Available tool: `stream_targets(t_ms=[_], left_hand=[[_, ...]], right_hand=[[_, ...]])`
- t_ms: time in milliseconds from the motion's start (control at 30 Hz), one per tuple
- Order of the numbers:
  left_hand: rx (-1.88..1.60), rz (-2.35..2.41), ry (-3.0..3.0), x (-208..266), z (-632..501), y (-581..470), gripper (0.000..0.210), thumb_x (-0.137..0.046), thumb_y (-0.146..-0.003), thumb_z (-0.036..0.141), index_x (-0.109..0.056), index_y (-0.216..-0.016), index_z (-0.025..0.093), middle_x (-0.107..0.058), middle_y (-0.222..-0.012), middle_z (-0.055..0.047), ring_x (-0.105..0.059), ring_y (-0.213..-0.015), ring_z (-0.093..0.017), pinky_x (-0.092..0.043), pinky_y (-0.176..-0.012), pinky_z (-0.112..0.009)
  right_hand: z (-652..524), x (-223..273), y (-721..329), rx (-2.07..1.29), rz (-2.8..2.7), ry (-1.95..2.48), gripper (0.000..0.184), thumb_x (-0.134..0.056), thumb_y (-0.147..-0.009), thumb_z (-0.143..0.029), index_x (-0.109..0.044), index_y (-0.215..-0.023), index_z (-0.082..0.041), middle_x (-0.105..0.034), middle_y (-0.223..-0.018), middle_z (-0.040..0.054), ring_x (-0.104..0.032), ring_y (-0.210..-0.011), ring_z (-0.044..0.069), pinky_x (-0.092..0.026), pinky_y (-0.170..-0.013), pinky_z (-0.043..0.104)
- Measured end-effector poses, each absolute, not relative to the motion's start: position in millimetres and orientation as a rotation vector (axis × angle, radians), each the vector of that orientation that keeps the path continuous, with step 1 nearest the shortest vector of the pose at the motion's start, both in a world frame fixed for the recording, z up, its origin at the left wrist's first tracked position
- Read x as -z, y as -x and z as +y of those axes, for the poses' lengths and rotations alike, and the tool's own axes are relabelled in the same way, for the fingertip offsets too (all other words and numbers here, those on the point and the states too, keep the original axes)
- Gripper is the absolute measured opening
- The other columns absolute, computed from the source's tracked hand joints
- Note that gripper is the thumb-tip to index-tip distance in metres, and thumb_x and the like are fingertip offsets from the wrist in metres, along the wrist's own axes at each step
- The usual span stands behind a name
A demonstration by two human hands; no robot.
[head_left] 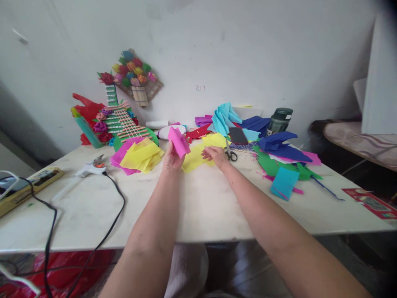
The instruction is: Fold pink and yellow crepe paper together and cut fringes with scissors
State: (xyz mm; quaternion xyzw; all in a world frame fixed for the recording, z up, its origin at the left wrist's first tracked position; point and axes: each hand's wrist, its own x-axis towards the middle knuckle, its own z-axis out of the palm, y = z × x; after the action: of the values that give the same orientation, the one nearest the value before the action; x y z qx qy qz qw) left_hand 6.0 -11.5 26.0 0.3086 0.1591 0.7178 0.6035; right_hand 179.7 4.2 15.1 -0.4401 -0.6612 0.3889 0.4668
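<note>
My left hand (174, 159) is closed on a folded piece of pink crepe paper (179, 142), held up over the middle of the table. To its right is my right hand (214, 156), fingers stretched loosely with nothing visible in them, just above a sheet of yellow crepe paper (192, 161). Black-handled scissors (231, 155) lie close beyond the right hand's wrist side. On the left, a stack of yellow sheets (141, 155) rests over pink sheets (119, 159).
A glue gun (91, 167) with a black cord and a power strip (34, 184) lie at the left. Behind stands a flower-decorated guitar craft (127, 120). A phone (237, 135), a dark green bottle (280, 120) and blue paper (285, 184) are on the right.
</note>
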Motion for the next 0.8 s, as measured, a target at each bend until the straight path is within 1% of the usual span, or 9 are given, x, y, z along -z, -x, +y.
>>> stream_targets(t_ms=[167,267,333,400,467,567,667,733,800], left_hand=[[-1.631,0.444,-0.745,-25.6,-8.0,-13.0,0.035,-0.046,-0.085,0.039,-0.058,-0.109,0.017,-0.062,-0.111,-0.009,-0.054,-0.11,-0.022,-0.049,-0.088,-0.033],[-1.579,0.484,-0.754,-22.8,-5.0,-17.0,0.034,-0.057,-0.079,0.039,-0.06,-0.103,0.014,-0.065,-0.102,-0.011,-0.058,-0.103,-0.024,-0.05,-0.085,-0.035],[-1.551,0.525,-0.779,-20.5,-2.8,-19.8,0.031,-0.063,-0.075,0.036,-0.062,-0.096,0.013,-0.067,-0.094,-0.012,-0.061,-0.098,-0.025,-0.05,-0.083,-0.034],[-1.542,0.558,-0.825,-18.9,-1.4,-22.1,0.027,-0.067,-0.072,0.033,-0.063,-0.09,0.013,-0.068,-0.089,-0.011,-0.062,-0.094,-0.024,-0.051,-0.08,-0.033],[-1.523,0.568,-0.879,-18.4,-1.5,-23.8,0.026,-0.069,-0.069,0.032,-0.064,-0.087,0.014,-0.068,-0.086,-0.01,-0.063,-0.09,-0.024,-0.051,-0.078,-0.032],[-1.454,0.574,-0.973,-19.5,-4.0,-26.1,0.028,-0.071,-0.067,0.032,-0.064,-0.087,0.013,-0.068,-0.082,-0.008,-0.063,-0.086,-0.022,-0.049,-0.076,-0.03],[-1.377,0.616,-1.085,-20.4,-5.4,-28.0,0.032,-0.072,-0.063,0.035,-0.065,-0.084,0.012,-0.067,-0.077,-0.006,-0.063,-0.08,-0.019,-0.047,-0.072,-0.027],[-1.373,0.711,-1.143,-20.4,-3.8,-27.9,0.034,-0.072,-0.061,0.04,-0.064,-0.08,0.012,-0.066,-0.073,-0.005,-0.062,-0.075,-0.018,-0.046,-0.067,-0.026],[-1.437,0.895,-1.178,-20.8,-1.2,-26.1,0.038,-0.067,-0.063,0.049,-0.064,-0.076,0.013,-0.065,-0.073,-0.006,-0.061,-0.073,-0.018,-0.044,-0.064,-0.026]], right_hand=[[14.1,-14.4,-189.7,-0.898,-1.434,1.173,0.025,-0.049,-0.081,-0.038,-0.058,-0.082,-0.015,-0.067,-0.082,0.005,-0.063,-0.06,0.01,-0.045,-0.051,0.018],[10.6,-17.4,-187.0,-1.001,-1.408,1.08,0.035,-0.046,-0.082,-0.047,-0.057,-0.088,-0.014,-0.067,-0.089,0.0084,-0.064,-0.065,0.012,-0.047,-0.054,0.02],[7.9,-18.9,-184.2,-1.107,-1.414,1.003,0.042,-0.039,-0.085,-0.05,-0.056,-0.098,-0.014,-0.066,-0.097,0.0109,-0.065,-0.074,0.014,-0.049,-0.058,0.022],[6.7,-18.4,-182.1,-1.205,-1.412,0.941,0.047,-0.034,-0.086,-0.053,-0.052,-0.107,-0.015,-0.065,-0.102,0.011,-0.065,-0.082,0.015,-0.05,-0.063,0.023],[7.3,-15.9,-180.6,-1.305,-1.381,0.872,0.05,-0.036,-0.084,-0.056,-0.051,-0.11,-0.016,-0.066,-0.099,0.0094,-0.064,-0.082,0.015,-0.05,-0.066,0.025],[10.8,-9.9,-178.5,-1.423,-1.324,0.798,0.049,-0.051,-0.074,-0.058,-0.058,-0.099,-0.016,-0.068,-0.082,0.0056,-0.063,-0.069,0.016,-0.048,-0.062,0.026],[16.1,-4.5,-176.7,-1.39,-1.261,0.78,0.041,-0.07,-0.058,-0.049,-0.063,-0.081,-0.016,-0.066,-0.071,0.0015,-0.06,-0.063,0.015,-0.046,-0.062,0.026],[19.8,-2.1,-176.8,-1.318,-1.214,0.768,0.035,-0.074,-0.052,-0.042,-0.064,-0.073,-0.016,-0.065,-0.066,-0.0006,-0.059,-0.064,0.014,-0.045,-0.065,0.027],[23.0,-1.0,-178.5,-1.25,-1.181,0.777,0.031,-0.073,-0.052,-0.04,-0.063,-0.07,-0.017,-0.064,-0.063,-0.0018,-0.058,-0.065,0.015,-0.045,-0.066,0.028]])
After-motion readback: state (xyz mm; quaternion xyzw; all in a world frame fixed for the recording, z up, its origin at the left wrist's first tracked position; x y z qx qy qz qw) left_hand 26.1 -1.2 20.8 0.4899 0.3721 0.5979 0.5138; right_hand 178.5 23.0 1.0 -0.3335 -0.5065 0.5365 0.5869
